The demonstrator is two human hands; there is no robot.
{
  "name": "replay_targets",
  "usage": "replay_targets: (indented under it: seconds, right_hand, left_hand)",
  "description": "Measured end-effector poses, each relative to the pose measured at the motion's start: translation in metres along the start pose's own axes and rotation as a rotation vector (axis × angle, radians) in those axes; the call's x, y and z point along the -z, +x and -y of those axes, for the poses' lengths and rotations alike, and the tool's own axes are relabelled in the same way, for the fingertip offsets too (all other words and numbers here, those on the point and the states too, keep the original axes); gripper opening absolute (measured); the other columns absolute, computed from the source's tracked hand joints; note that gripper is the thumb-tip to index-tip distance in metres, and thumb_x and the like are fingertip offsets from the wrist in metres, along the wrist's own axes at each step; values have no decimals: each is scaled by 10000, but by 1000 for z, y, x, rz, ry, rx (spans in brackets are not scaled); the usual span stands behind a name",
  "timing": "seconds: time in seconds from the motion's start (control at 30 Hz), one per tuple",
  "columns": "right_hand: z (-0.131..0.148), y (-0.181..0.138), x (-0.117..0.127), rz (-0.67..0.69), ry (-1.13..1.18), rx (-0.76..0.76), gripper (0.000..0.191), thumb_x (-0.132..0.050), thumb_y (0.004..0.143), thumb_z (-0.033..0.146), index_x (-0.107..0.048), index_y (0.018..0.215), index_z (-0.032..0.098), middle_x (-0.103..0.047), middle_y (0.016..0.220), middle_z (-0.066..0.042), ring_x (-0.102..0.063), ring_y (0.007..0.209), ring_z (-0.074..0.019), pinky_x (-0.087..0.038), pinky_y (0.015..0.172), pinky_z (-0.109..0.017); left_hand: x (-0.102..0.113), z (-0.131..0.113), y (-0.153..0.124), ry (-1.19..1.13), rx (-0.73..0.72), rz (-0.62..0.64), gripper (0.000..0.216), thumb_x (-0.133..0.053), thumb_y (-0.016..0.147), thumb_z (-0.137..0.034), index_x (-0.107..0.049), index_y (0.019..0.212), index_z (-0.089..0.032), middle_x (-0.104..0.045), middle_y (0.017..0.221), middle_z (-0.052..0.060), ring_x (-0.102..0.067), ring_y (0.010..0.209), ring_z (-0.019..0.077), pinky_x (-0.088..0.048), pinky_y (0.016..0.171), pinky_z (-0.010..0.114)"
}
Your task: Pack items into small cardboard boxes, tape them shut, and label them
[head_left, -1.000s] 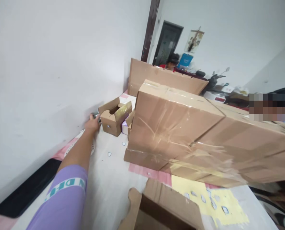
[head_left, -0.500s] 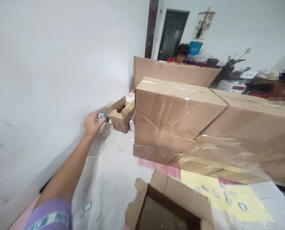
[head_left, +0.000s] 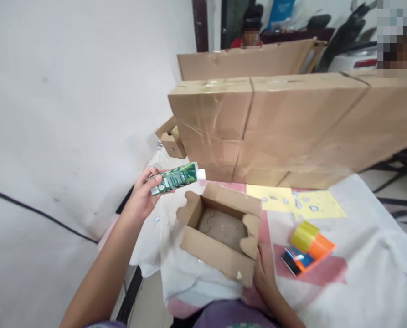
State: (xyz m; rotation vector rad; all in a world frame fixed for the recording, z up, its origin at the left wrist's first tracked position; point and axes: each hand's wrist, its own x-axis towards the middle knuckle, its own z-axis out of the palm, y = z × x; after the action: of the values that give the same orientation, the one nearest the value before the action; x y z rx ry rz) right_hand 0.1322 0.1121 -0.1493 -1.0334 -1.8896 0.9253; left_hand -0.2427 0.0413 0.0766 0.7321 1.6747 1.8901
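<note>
My left hand (head_left: 145, 191) is closed on a green squeeze tube (head_left: 179, 178) with printed lettering and a white cap, which points right. The tube is in the air, left of and above an open cardboard box (head_left: 203, 246). Flaps stand out around the box, and only its brown floor shows inside. My right hand (head_left: 265, 266) grips the near right side of this box, with part of its fingers hidden behind the cardboard. Right of that hand lies a tape dispenser (head_left: 321, 255), orange with a yellow roll and a blue part.
Large taped cartons (head_left: 210, 118) form a wall across the table's back. A smaller open box (head_left: 174, 146) stands at the far left, near the white wall (head_left: 69, 114). Yellow sheets (head_left: 329, 200) hold several small stickers. Two people are beyond the cartons.
My left hand has come back from beside the small far box with the green tube, now near the open box. My right hand and the tape dispenser have come into view as the camera tilted down.
</note>
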Motion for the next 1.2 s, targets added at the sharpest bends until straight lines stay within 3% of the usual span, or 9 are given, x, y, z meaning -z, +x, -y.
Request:
replay_targets:
  seconds: [0.07, 0.2, 0.3, 0.5, 0.6, 0.67, 0.77, 0.93, 1.2]
  right_hand:
    - [-1, -7, 3, -29, 6, -52, 356, -385, 1060, 421, -670, 1072, 208, -689, 1015, -92, -636, 958, -257, -544, 838, -426]
    - [1, -9, 5, -70, 84, -103, 331, -387, 1047, 411, -649, 1028, 208, -684, 992, -84, -632, 972, -248, -519, 889, -415]
    - [1, -11, 8, -80, 135, -121, 323, -365, 1048, 398, -626, 994, 216, -673, 972, -77, -633, 956, -236, -516, 879, -395]
    - [1, -12, 11, -57, 137, -109, 301, -367, 1036, 364, -619, 966, 216, -665, 936, -74, -625, 924, -234, -498, 843, -384]
    - [1, -10, 11, -54, 135, -102, 289, -376, 1026, 347, -621, 945, 215, -661, 924, -73, -618, 920, -240, -487, 842, -392]
    - [2, -9, 11, -51, 145, -117, 280, -380, 1023, 340, -619, 940, 218, -656, 922, -71, -613, 922, -242, -482, 848, -395]
    - [3, -9, 11, -37, 152, -139, 273, -380, 1023, 333, -617, 952, 218, -647, 923, -68, -606, 919, -244, -477, 850, -397]
    - [7, -8, 13, 5, 114, -152, 293, -369, 1031, 346, -622, 968, 213, -655, 943, -75, -600, 928, -245, -464, 850, -395]
    - [10, -6, 10, 45, 37, -175, 292, -375, 1051, 362, -615, 983, 211, -637, 957, -49, -565, 919, -223, -422, 838, -379]
  left_hand:
    - [-21, -6, -15, 82, -45, 198, 491, -869, 628, -386, -436, 803, -233, -709, 1037, 52, -709, 940, 247, -601, 671, 325]
    - [-58, -2, -32, 564, -76, 535, 431, -881, 639, -363, -507, 812, -237, -734, 1090, 69, -701, 893, 241, -556, 682, 321]
    - [-80, 16, -39, 842, -97, 673, 381, -856, 652, -388, -544, 818, -248, -747, 1088, 56, -684, 824, 231, -527, 685, 325]
    - [-93, 67, -41, 992, -139, 933, 287, -745, 773, -353, -635, 1028, -280, -709, 1305, 54, -695, 1060, 302, -514, 848, 364]
    - [-94, 87, -37, 1385, -221, 1000, 527, -747, 743, -262, -649, 1259, -308, -749, 1204, 85, -707, 1044, 339, -485, 886, 385]
    - [-99, 100, -35, 1512, -226, 1035, 615, -806, 665, -233, -672, 1261, -302, -768, 1130, 107, -703, 1046, 369, -460, 935, 414]
    - [-108, 117, -34, 1521, -169, 1088, 608, -872, 564, -197, -730, 1150, -273, -774, 1066, 131, -687, 1057, 411, -427, 974, 460]
    - [-117, 125, -35, 1493, -114, 1112, 470, -741, 715, -122, -721, 1171, -236, -761, 1064, 151, -693, 1044, 388, -424, 947, 464]
    - [-116, 115, -41, 1561, -401, 1194, 431, -628, 826, -147, -677, 1245, -233, -730, 1204, 121, -683, 1067, 291, -457, 835, 374]
